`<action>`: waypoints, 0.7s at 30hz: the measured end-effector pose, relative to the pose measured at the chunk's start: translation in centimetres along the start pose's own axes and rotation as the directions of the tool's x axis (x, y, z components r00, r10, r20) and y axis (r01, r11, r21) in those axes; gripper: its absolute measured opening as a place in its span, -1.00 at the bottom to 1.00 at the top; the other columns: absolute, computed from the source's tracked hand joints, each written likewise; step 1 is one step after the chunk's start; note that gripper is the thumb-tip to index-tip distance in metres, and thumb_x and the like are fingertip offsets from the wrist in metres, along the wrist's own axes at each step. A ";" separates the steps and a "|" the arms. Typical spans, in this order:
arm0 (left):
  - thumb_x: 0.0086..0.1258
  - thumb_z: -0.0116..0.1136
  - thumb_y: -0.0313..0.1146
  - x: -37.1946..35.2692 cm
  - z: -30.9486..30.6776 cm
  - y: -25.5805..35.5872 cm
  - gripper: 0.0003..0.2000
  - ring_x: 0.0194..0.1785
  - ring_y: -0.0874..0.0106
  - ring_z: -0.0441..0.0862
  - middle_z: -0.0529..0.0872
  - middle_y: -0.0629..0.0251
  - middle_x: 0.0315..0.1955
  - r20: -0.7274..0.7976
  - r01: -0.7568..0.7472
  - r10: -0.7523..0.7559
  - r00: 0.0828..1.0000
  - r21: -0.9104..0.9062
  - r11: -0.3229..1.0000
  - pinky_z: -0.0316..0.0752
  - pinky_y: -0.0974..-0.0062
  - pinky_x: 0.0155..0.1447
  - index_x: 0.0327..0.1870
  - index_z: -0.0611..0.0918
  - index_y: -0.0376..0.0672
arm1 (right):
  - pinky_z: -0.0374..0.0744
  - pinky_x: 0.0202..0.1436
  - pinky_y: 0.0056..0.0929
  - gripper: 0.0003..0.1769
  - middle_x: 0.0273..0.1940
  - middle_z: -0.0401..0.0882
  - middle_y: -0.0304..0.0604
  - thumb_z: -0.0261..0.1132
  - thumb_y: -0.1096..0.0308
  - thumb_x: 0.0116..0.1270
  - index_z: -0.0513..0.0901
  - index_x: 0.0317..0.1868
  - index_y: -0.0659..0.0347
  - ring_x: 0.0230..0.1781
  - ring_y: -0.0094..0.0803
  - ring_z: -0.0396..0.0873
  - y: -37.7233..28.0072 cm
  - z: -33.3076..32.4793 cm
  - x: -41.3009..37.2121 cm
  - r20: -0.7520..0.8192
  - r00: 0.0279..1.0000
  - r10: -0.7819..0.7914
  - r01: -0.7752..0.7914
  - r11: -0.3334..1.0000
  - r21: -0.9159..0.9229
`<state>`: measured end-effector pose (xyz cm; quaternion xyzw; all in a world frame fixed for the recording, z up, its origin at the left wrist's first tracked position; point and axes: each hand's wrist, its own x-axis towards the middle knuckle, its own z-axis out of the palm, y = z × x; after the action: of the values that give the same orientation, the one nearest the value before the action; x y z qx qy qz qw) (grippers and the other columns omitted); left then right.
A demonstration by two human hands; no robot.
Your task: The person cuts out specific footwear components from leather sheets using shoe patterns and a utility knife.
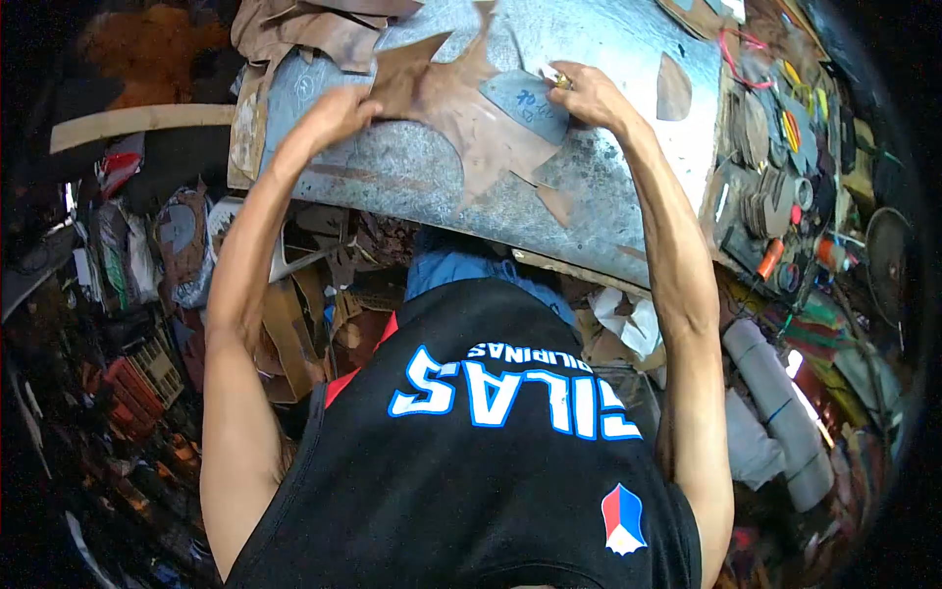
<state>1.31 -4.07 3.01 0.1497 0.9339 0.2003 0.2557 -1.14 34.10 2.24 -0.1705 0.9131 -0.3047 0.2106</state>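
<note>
A piece of brown leather (502, 149) with an irregular, cut-out outline lies on the metal-topped table. My left hand (345, 111) is at its left edge, fingers curled and closed on the leather. Over the leather's right part rests a grey-blue rounded template (525, 100) with handwritten marks. My right hand (589, 95) is at the template's upper right edge, its fingers closed together. Something small and yellowish shows at those fingers, too small to name. Below the leather's right end lies a narrow leather scrap (554, 204).
More brown leather (314, 34) is heaped at the table's far left. A half-round leather piece (673, 88) lies at right. Beyond the table's right edge are stacked cut pieces (767, 206), scissors with orange handles (790, 130) and an orange-handled tool (770, 258). A wooden strip (147, 125) juts out left.
</note>
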 end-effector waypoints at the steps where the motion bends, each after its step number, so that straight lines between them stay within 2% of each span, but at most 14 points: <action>1: 0.37 0.16 -0.21 2.4 -0.5 -0.5 -0.74 -0.46 0.34 0.58 0.63 0.14 -0.57 -0.086 -0.075 0.078 0.993 0.039 0.996 0.45 0.32 -0.34 -0.33 0.62 -0.27 | 0.52 0.08 -0.20 -0.50 -0.08 0.63 0.23 0.24 0.26 0.19 0.54 0.12 0.32 -0.05 0.05 0.60 0.0 0.4 -1.1 -0.016 0.999 0.044 -0.044 0.999 -0.003; 2: 0.36 0.16 -0.21 4.7 -0.6 -0.7 -0.74 -0.45 0.29 0.59 0.62 0.09 -0.56 -0.168 -0.143 0.155 0.973 0.079 0.987 0.45 0.29 -0.32 -0.30 0.61 -0.28 | 0.52 0.09 -0.13 -0.53 -0.03 0.60 0.26 0.19 0.27 0.14 0.57 0.05 0.34 -0.01 0.10 0.58 -0.1 1.0 -2.7 -0.090 0.996 0.008 -0.006 1.000 0.021; 4: 0.30 0.17 -0.22 9.0 -2.0 1.7 -0.74 -0.27 0.04 0.67 0.71 -0.02 -0.43 -0.136 -0.168 0.174 0.975 0.053 0.984 0.52 0.17 -0.14 -0.19 0.65 -0.26 | 0.51 0.10 -0.15 -0.53 -0.03 0.60 0.27 0.19 0.26 0.13 0.58 0.03 0.36 0.00 0.12 0.58 0.1 2.6 -6.1 -0.142 0.988 0.068 -0.062 0.997 0.044; 6: 0.36 0.16 -0.16 12.3 -1.2 4.7 -0.68 -0.25 0.23 0.66 0.67 0.02 -0.34 -0.184 -0.203 0.226 0.957 0.136 0.970 0.48 0.18 -0.17 -0.14 0.61 -0.28 | 0.51 0.09 -0.15 -0.54 -0.05 0.62 0.23 0.18 0.25 0.14 0.58 0.02 0.36 -0.01 0.13 0.58 -0.7 3.9 -10.1 -0.090 0.952 0.294 -0.266 0.935 0.237; 8: 0.18 0.24 -0.24 15.5 -0.2 8.1 -0.64 0.05 0.05 0.61 0.66 -0.10 -0.08 0.001 -0.116 0.116 0.993 -0.034 0.993 0.46 0.12 0.13 -0.05 0.63 -0.26 | 0.52 0.06 -0.22 -0.57 -0.14 0.66 0.12 0.23 0.29 0.16 0.58 -0.01 0.39 -0.06 -0.01 0.61 -0.9 6.1 -14.0 -0.111 0.913 0.392 -0.354 0.898 0.262; 10: 0.16 0.22 -0.29 17.5 3.0 9.9 -0.75 -0.24 0.01 0.67 0.67 -0.13 -0.37 -0.298 -0.432 0.398 0.867 -0.055 0.900 0.52 0.19 -0.15 -0.27 0.65 -0.32 | 0.59 -0.17 -0.35 -0.69 -0.30 0.65 -0.03 0.28 0.37 0.23 0.58 -0.06 0.38 -0.28 -0.26 0.63 -3.3 6.9 -17.4 -0.212 0.885 0.415 -0.263 0.820 0.508; 11: 0.18 0.21 -0.32 17.6 3.0 11.1 -0.76 -0.18 0.00 0.66 0.67 -0.14 -0.30 -0.272 -0.411 0.376 0.886 -0.081 0.908 0.52 0.19 -0.10 -0.21 0.66 -0.29 | 0.59 -0.17 -0.35 -0.69 -0.30 0.65 -0.03 0.28 0.37 0.23 0.58 -0.06 0.38 -0.28 -0.26 0.63 -3.7 6.9 -18.8 -0.208 0.881 0.425 -0.274 0.817 0.507; 13: 0.18 0.20 -0.34 17.7 3.6 11.5 -0.77 -0.18 0.00 0.66 0.67 -0.15 -0.32 -0.312 -0.414 0.357 0.880 -0.140 0.899 0.52 0.18 -0.11 -0.21 0.66 -0.28 | 0.53 -0.42 -0.54 -0.76 -0.42 0.57 -0.18 0.31 0.43 0.27 0.55 -0.09 0.31 -0.50 -0.50 0.54 -3.8 6.7 -21.3 -0.103 0.610 0.785 -0.316 0.361 0.877; 14: 0.19 0.20 -0.36 17.8 3.6 11.7 -0.79 -0.19 0.00 0.66 0.67 -0.15 -0.34 -0.358 -0.419 0.337 0.871 -0.184 0.889 0.52 0.17 -0.11 -0.22 0.66 -0.28 | 0.43 -0.58 -0.61 -0.79 -0.47 0.52 -0.26 0.30 0.43 0.31 0.51 -0.08 0.25 -0.62 -0.57 0.45 -2.7 7.2 -22.3 -0.182 0.573 0.799 -0.181 0.340 0.923; 16: 0.22 0.18 -0.35 17.1 3.6 10.9 -0.74 -0.12 -0.01 0.65 0.68 -0.13 -0.27 -0.306 -0.379 0.318 0.897 -0.166 0.910 0.51 0.19 -0.03 -0.11 0.63 -0.29 | 0.45 -0.55 -0.59 -0.71 -0.46 0.52 -0.26 0.31 0.43 0.31 0.48 -0.01 0.30 -0.59 -0.56 0.47 -1.6 7.1 -23.2 -0.275 0.488 0.828 -0.027 0.330 0.944; 18: 0.24 0.18 -0.35 15.9 4.5 9.9 -0.63 0.00 -0.04 0.58 0.65 -0.09 -0.12 -0.590 -0.464 0.316 0.743 -0.113 0.879 0.48 0.24 0.08 0.05 0.55 -0.31 | 0.46 -0.53 -0.59 -0.70 -0.44 0.52 -0.25 0.28 0.47 0.31 0.47 0.02 0.32 -0.58 -0.56 0.47 -1.0 6.6 -23.4 -0.301 0.487 0.820 -0.002 0.346 0.938; 19: 0.36 0.08 -0.13 14.7 4.6 9.4 -0.43 0.25 0.04 0.44 0.48 -0.06 0.21 -0.546 -0.376 0.309 0.779 -0.012 0.926 0.36 0.22 0.29 0.30 0.38 -0.30 | 0.46 -0.52 -0.59 -0.68 -0.42 0.52 -0.25 0.26 0.51 0.32 0.45 0.06 0.33 -0.57 -0.56 0.47 -0.9 6.3 -23.3 -0.332 0.484 0.810 0.027 0.366 0.930; 20: 0.36 0.08 -0.13 13.3 5.1 9.1 -0.43 0.25 0.04 0.44 0.48 -0.06 0.21 -0.543 -0.370 0.304 0.783 -0.013 0.929 0.36 0.22 0.29 0.30 0.38 -0.30 | 0.46 -0.52 -0.59 -0.68 -0.42 0.52 -0.25 0.26 0.51 0.32 0.45 0.06 0.33 -0.57 -0.56 0.47 -0.7 6.0 -23.1 -0.325 0.488 0.810 0.023 0.361 0.932; 21: 0.36 0.10 -0.10 11.6 5.7 9.0 -0.48 0.30 0.04 0.40 0.44 -0.07 0.25 -0.536 -0.370 0.376 0.756 0.124 0.921 0.36 0.17 0.28 0.27 0.45 -0.20 | 0.47 -0.51 -0.59 -0.63 -0.41 0.52 -0.25 0.26 0.51 0.32 0.42 0.11 0.34 -0.56 -0.56 0.47 -0.5 5.7 -22.7 -0.344 0.511 0.788 0.011 0.394 0.919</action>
<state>-3.59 9.93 -2.25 0.2700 0.9197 0.2767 -0.0690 21.13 40.97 4.82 0.3491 0.6481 -0.6739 -0.0629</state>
